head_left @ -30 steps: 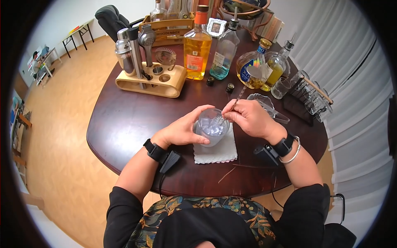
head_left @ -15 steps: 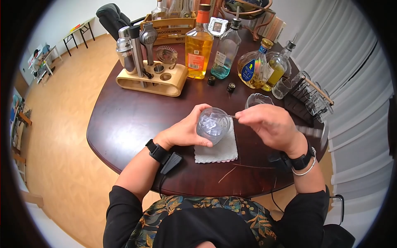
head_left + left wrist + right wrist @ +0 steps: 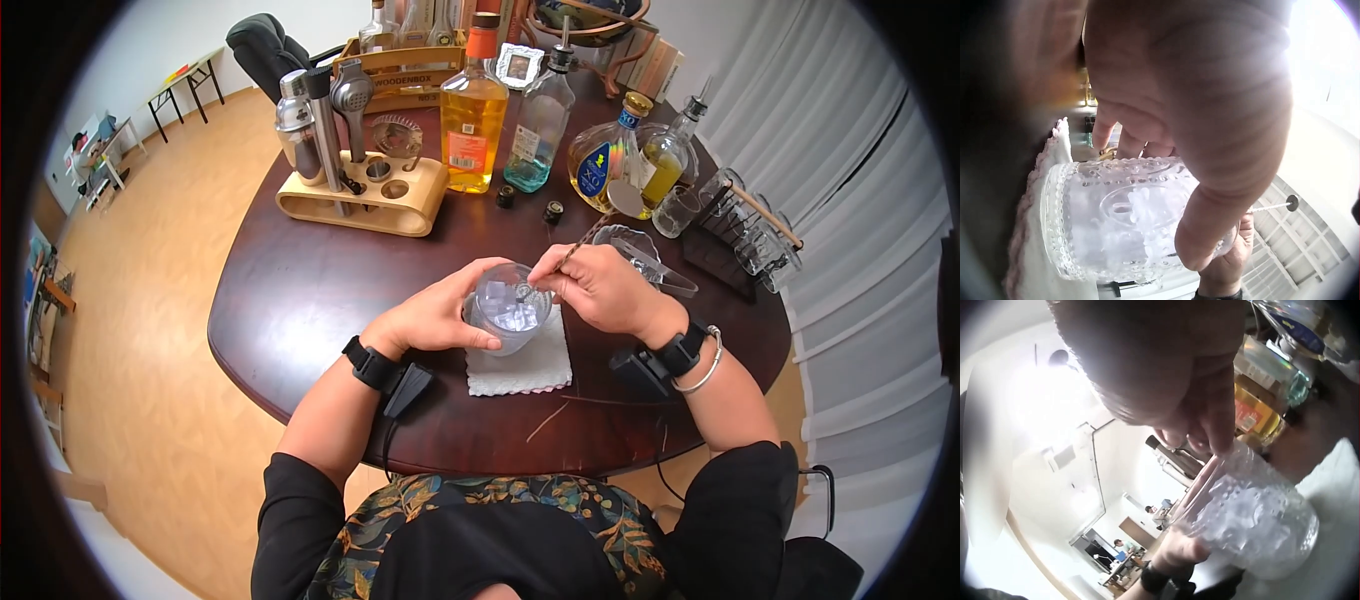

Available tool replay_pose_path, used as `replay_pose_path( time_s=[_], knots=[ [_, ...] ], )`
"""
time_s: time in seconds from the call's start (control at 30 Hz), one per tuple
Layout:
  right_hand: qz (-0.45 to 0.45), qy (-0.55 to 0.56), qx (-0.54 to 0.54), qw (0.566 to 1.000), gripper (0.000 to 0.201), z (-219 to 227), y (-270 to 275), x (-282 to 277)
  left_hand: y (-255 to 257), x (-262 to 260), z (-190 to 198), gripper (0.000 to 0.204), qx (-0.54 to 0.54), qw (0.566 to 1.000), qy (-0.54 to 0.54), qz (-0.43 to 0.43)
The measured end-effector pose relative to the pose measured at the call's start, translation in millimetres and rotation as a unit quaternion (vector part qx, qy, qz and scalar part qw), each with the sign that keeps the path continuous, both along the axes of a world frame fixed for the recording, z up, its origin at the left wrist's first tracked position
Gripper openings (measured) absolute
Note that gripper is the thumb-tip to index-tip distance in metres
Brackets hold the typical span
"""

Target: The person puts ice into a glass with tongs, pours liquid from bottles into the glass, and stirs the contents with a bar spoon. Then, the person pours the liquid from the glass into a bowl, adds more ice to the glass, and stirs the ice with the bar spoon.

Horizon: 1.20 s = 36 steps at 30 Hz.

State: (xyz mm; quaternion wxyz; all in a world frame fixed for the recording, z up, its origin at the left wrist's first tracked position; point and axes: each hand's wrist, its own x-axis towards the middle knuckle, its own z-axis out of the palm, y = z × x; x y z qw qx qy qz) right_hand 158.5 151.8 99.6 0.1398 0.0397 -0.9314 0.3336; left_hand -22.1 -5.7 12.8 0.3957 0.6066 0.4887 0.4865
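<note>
A clear embossed glass (image 3: 510,318) full of ice cubes stands on a folded white cloth (image 3: 520,375). My left hand (image 3: 430,318) grips its side, thumb at the front and fingers round the back. In the left wrist view, raised beading rings the glass (image 3: 1122,212). At the rim's right side my right hand (image 3: 615,292) pinches a bar spoon (image 3: 582,238) with a twisted stem. A flat round disc tops the spoon, which slants up and right. Its lower end is hidden behind my fingers and among the ice. The right wrist view shows ice (image 3: 1247,512) filling the glass.
A clear glass bowl (image 3: 640,240) with tongs (image 3: 672,280) sits beyond my right hand. Behind are an orange-capped bottle (image 3: 472,125), other bottles, two small black caps, a wooden bar-tool stand (image 3: 350,205) and, at right, a rack of glasses (image 3: 740,235).
Half a second ago my right hand had swung right, the spoon tipped low and blurred to the side. Now it is back at the rim with the spoon raised. My left hand keeps its grip.
</note>
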Motion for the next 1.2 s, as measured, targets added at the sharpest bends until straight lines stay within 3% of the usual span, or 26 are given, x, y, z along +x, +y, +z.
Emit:
replay_pose_path(
  time_s=[0.23, 0.37, 0.47, 0.57, 0.73, 0.83, 0.97, 1.03, 1.1, 1.2],
  knots=[
    [-0.142, 0.003, -0.262, 0.955, 0.011, 0.7, -2.9, 12.7, 0.7, -1.9, -2.6, 0.098, 0.012, 0.999, -0.017, -0.025],
    [-0.143, 0.021, -0.259, 0.955, 0.011, 13.2, -6.0, 22.8, -1.6, 0.4, -0.9, 0.107, 0.016, 1.0, 0.021, -0.002],
    [-0.093, 0.028, -0.021, 0.995, 0.01, 36.2, -17.7, 34.1, -1.6, 1.9, -3.5, 0.11, 0.045, 0.997, 0.066, 0.025],
    [0.014, 0.117, 0.091, 0.989, 0.013, 44.0, -21.5, 38.7, -0.2, 4.7, -3.9, 0.109, 0.021, 0.997, 0.062, 0.035],
    [0.125, 0.12, 0.243, 0.954, 0.031, 35.8, -20.4, 27.8, -1.2, 5.1, 0.0, 0.099, 0.009, 0.998, 0.041, 0.037],
    [0.153, 0.093, 0.236, 0.955, 0.031, 9.9, -13.8, 16.2, -1.2, 1.3, -2.0, 0.097, 0.021, 0.999, 0.02, 0.017],
    [0.059, 0.086, 0.131, 0.986, 0.017, -14.7, -7.8, 3.5, -0.6, -1.1, -2.1, 0.096, 0.009, 1.0, -0.014, -0.01],
    [-0.013, 0.029, 0.042, 0.999, 0.012, -10.0, -8.7, 1.1, -0.9, -1.4, -1.7, 0.095, 0.004, 0.999, -0.026, -0.02],
    [-0.065, -0.044, -0.06, 0.995, 0.011, 0.8, -10.8, -1.2, 0.0, -2.4, -3.3, 0.094, 0.005, 0.999, -0.037, -0.031],
    [-0.115, -0.029, -0.181, 0.976, 0.01, -4.1, -6.8, 2.2, 2.6, -4.3, -6.2, 0.096, 0.024, 0.998, -0.024, -0.044]
  ],
)
